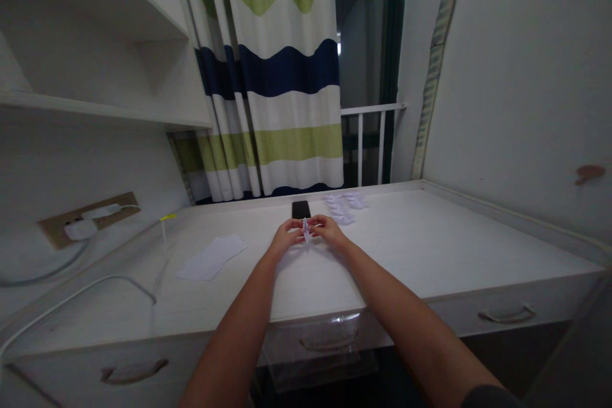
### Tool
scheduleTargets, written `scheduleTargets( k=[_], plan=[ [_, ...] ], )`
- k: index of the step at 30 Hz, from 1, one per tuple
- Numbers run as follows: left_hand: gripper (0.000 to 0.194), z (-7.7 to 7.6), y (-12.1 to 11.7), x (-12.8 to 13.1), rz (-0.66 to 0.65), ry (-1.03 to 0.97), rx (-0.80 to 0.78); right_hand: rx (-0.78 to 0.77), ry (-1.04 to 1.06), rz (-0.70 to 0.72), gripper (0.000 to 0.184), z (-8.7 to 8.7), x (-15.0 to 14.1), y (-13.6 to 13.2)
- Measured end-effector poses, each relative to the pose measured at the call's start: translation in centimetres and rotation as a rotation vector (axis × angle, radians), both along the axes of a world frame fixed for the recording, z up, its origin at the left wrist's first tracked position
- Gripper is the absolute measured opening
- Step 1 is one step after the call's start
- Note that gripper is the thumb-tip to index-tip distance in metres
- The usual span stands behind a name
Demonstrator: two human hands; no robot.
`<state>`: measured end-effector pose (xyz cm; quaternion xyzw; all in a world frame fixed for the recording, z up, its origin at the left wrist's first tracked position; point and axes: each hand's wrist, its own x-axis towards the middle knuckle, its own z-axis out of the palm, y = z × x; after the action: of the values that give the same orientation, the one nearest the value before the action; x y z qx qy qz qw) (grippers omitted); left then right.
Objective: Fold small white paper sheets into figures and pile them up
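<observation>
The paper [305, 229] between the left hand [287, 236] and right hand [329, 229] is partly hidden by them, its shape too small to tell. The white pieces [345, 204] beyond the right hand blur together.

One left hand [287, 236] and one right hand [329, 231] share a single small folded white paper piece [305, 229] between them. Nearby lie one flat black smartphone [301, 209], one loose heap of small folded white paper pieces [345, 205] (too bunched to count) and a few thin rectangular white paper sheets [211, 257] — two, perhaps, though the overlap hides it. There are three curved metal drawer handles [329, 343] — and one wavy-striped green, white and navy curtain [282, 76].
</observation>
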<state>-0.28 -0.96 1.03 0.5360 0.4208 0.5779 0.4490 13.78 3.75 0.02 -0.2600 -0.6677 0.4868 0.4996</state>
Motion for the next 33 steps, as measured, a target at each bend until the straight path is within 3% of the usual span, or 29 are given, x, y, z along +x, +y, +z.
scheduleTargets(
  k=[8, 19, 33],
  plan=[
    [0.028, 0.19, -0.11, -0.04, 0.012, -0.005, 0.007, 0.086, -0.062, -0.039, 0.026, -0.34, -0.06, 0.21],
    [0.017, -0.29, 0.57, -0.36, 0.088, -0.017, -0.012, 0.067, -0.079, -0.003, 0.022, -0.28, 0.06, 0.22],
    [0.027, -0.04, 0.3, -0.31, 0.049, -0.089, -0.018, 0.159, -0.106, -0.054, 0.011, -0.02, 0.18, 0.22]
  ],
)
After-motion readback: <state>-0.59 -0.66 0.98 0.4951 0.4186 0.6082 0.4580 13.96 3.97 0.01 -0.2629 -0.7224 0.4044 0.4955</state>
